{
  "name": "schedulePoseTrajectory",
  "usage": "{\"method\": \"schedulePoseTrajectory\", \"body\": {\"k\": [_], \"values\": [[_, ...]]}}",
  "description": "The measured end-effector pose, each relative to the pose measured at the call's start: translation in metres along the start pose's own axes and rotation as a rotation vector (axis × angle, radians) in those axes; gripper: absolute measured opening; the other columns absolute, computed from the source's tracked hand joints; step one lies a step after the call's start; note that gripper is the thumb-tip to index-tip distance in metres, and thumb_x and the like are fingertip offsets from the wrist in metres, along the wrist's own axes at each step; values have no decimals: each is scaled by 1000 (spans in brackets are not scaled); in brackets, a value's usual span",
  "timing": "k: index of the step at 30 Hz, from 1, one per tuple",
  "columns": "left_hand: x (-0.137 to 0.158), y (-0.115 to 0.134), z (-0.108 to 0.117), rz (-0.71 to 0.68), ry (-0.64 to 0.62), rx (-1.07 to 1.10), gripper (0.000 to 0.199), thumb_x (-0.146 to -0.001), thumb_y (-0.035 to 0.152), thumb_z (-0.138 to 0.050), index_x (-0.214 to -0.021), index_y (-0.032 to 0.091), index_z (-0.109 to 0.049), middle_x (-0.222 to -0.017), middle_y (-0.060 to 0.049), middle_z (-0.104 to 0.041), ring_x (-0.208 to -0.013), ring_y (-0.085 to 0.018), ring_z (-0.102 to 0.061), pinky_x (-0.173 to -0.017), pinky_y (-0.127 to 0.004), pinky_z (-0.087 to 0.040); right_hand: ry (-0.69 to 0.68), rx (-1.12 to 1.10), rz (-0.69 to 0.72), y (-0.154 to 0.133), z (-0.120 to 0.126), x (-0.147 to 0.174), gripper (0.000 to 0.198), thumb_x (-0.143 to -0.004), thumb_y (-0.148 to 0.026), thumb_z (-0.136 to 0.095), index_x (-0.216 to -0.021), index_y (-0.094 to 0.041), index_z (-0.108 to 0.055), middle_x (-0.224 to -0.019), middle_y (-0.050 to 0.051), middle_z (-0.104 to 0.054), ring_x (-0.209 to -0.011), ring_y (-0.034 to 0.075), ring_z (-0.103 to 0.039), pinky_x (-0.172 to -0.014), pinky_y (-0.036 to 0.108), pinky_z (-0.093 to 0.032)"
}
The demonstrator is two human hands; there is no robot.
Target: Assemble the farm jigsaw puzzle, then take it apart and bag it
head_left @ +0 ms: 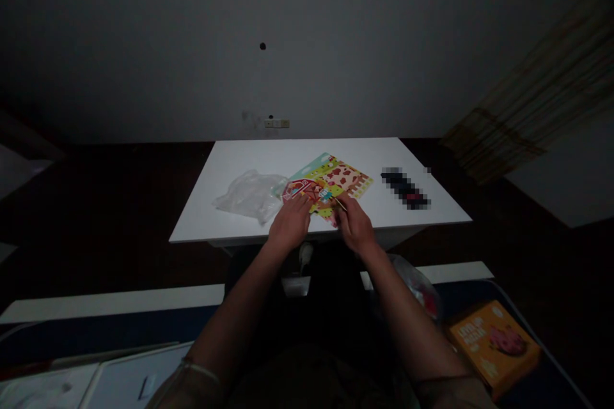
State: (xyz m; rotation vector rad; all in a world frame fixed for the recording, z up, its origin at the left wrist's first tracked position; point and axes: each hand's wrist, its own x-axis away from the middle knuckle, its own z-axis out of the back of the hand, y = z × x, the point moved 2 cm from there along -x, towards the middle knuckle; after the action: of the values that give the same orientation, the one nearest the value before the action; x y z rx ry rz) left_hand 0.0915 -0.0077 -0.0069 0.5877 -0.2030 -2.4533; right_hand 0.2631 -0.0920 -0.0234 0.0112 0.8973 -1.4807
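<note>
A colourful farm-picture puzzle (341, 176) with a barn and a spotted cow lies on the white table (268, 153), reaching its front edge. My left hand (291, 218) rests on the puzzle's near left part, fingers stretched out and holding nothing I can see. At the near right corner, my right hand (354, 220) is closed, with thumb and fingers on a thin puzzle piece (341, 204) seen nearly edge-on. The fingers partly cover the piece and the pictures below. Left of the puzzle, touching its edge, is a crumpled clear plastic bag (252, 195).
A dark pixelated object (405, 189) lies on the table's right side. An orange puzzle box (494, 346) rests on the seat at my right, near a clear bag (416, 284). At lower left are pale flat boxes (129, 377). A wall stands behind the table.
</note>
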Motion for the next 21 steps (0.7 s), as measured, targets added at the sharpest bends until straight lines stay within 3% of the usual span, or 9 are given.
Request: {"method": "schedulePoseTrajectory", "body": {"k": [4, 8, 21], "values": [[4, -2, -4, -32, -58, 5, 46, -89, 17, -43, -134, 21, -48, -139, -8, -50, -131, -22, -43, -111, -40, -31, -149, 159, 114, 1, 1, 12, 36, -93, -25, -43, -129, -23, -49, -128, 13, -54, -117, 29, -52, -98, 49, -45], [9, 0, 0, -37, -80, 29, 46, -89, 19, -44, -134, 23, -48, -140, -6, -50, -131, -21, -43, -113, -39, -29, -201, 221, 192, 1, 5, 23, 39, -91, -28, -50, -130, -21, -50, -131, 13, -52, -123, 31, -47, -102, 50, -43], [19, 2, 4, -2, -56, 120, 44, -90, 16, -40, -131, 25, -51, -134, -5, -56, -124, -20, -50, -107, -38, -38, -72, 193, 280, 21, -8, 41, 33, -92, -23, -51, -124, -24, -58, -122, 12, -62, -119, 27, -54, -98, 47, -48]]}}
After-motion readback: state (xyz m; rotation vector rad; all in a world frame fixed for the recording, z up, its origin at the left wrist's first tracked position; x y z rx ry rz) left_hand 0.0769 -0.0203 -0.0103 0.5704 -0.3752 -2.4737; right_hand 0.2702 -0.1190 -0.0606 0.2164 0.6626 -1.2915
